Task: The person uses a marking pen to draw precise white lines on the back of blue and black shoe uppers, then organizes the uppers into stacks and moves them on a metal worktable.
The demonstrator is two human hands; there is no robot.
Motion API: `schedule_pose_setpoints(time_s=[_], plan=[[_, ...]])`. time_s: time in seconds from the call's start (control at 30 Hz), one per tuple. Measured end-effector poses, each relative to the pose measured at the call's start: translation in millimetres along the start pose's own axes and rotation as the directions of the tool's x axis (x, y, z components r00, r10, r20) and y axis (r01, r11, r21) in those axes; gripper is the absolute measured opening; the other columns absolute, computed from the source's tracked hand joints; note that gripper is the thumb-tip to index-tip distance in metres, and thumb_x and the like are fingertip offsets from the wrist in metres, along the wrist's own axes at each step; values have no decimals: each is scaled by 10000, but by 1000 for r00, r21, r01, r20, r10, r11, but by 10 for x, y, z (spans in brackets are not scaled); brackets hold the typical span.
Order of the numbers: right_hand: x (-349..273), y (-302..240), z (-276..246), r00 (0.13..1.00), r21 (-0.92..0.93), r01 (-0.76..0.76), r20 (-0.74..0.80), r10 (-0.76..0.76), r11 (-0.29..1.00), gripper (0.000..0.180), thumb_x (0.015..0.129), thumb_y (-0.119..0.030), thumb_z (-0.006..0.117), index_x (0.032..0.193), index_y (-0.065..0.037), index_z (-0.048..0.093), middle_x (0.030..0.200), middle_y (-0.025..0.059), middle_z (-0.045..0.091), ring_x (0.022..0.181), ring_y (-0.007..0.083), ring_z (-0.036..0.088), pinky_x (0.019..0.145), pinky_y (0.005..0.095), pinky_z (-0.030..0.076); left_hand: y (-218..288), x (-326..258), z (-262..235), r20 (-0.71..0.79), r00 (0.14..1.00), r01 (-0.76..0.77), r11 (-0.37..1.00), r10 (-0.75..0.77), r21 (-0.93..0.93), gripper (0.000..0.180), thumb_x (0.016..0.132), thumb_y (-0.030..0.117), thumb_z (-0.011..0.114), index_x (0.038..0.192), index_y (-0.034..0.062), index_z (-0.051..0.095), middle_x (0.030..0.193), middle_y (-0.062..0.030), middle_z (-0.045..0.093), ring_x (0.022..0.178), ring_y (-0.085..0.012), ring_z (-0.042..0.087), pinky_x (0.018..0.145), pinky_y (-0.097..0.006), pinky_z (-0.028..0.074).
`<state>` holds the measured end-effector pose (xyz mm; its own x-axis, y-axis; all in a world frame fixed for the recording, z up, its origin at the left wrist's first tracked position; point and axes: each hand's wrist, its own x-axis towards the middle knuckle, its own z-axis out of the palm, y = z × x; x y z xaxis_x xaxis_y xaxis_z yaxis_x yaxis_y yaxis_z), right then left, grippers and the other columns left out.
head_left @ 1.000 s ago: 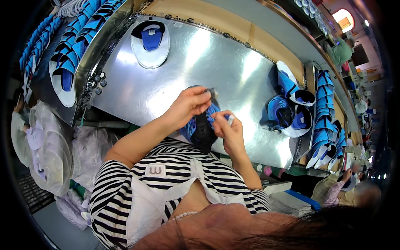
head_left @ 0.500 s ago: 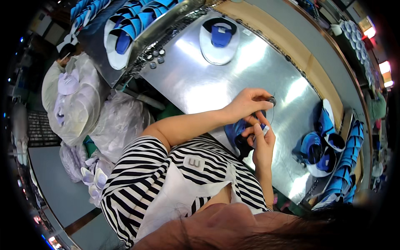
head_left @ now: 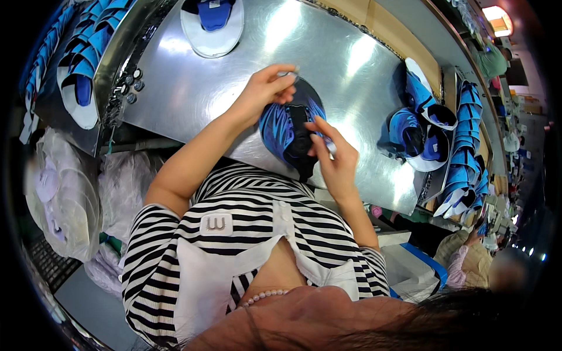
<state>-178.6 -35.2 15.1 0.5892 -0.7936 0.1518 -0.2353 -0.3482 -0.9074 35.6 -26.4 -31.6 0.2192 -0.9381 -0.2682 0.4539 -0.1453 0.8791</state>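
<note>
A blue and black shoe upper (head_left: 291, 131) lies flat on the shiny metal table (head_left: 193, 88) right in front of me. My left hand (head_left: 266, 88) rests at its far edge and pinches a small pale piece there. My right hand (head_left: 333, 155) presses on the upper's right side, fingers curled around a small white thing that I cannot make out.
A white sole with a blue insert (head_left: 212, 20) lies at the table's far side. Several blue shoe uppers (head_left: 418, 126) sit at the right, with a stacked row (head_left: 465, 140) beyond them. More blue and white pieces (head_left: 76, 64) line the left. Plastic bags (head_left: 58, 193) hang low left.
The view has shifted as my head moved. My left hand has moved from over the upper to its far edge. My right hand stays on the upper's right side.
</note>
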Motion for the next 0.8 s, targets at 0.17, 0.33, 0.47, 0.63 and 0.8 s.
schedule_pose_setpoints(time_s=[0.17, 0.33, 0.47, 0.63, 0.8], plan=[[25, 171, -443, 749, -372, 638, 502, -432, 674, 353, 739, -13, 673, 1089, -58, 682, 1029, 73, 611, 819, 198, 627, 627, 296, 536, -147, -356, 55, 74, 997, -7, 999, 11, -45, 310, 981, 233, 588, 1210, 24, 593, 871, -48, 636, 792, -117, 606, 747, -244, 491], [194, 206, -374, 490, -176, 818, 712, -503, 547, 280, 689, -119, 679, 969, -107, 689, 1028, 38, 563, 834, 193, 579, 625, 300, 516, -308, -320, 181, 124, 991, 56, 990, -40, -126, 297, 977, 274, 600, 1138, 25, 609, 875, -40, 631, 831, -113, 591, 781, -243, 479], [34, 330, -230, 773, -163, 547, 475, -420, 821, 214, 731, -85, 716, 940, -71, 675, 1059, 67, 550, 906, 207, 574, 730, 309, 503, -415, -350, 140, 199, 976, 113, 990, -94, -88, 334, 987, 306, 578, 1181, 36, 607, 963, -26, 627, 905, -108, 574, 844, -247, 453], [-191, 471, -122, 979, 1, 202, 38, -202, 979, 288, 787, 4, 725, 1055, -51, 636, 1160, 116, 528, 981, 248, 554, 881, 320, 456, -421, -418, 154, 208, 967, 171, 980, -147, -99, 331, 979, 310, 583, 1160, 36, 630, 1076, -21, 628, 1026, -102, 544, 938, -263, 399], [-482, 391, -277, 980, 22, 198, 17, -198, 980, 721, 722, -23, 803, 1336, -82, 431, 1262, 121, 491, 968, 171, 518, 703, 255, 436, -434, -407, 104, 220, 964, 176, 980, -153, -91, 336, 967, 285, 588, 1138, 0, 640, 1132, -33, 598, 1112, -110, 525, 997, -275, 378]])
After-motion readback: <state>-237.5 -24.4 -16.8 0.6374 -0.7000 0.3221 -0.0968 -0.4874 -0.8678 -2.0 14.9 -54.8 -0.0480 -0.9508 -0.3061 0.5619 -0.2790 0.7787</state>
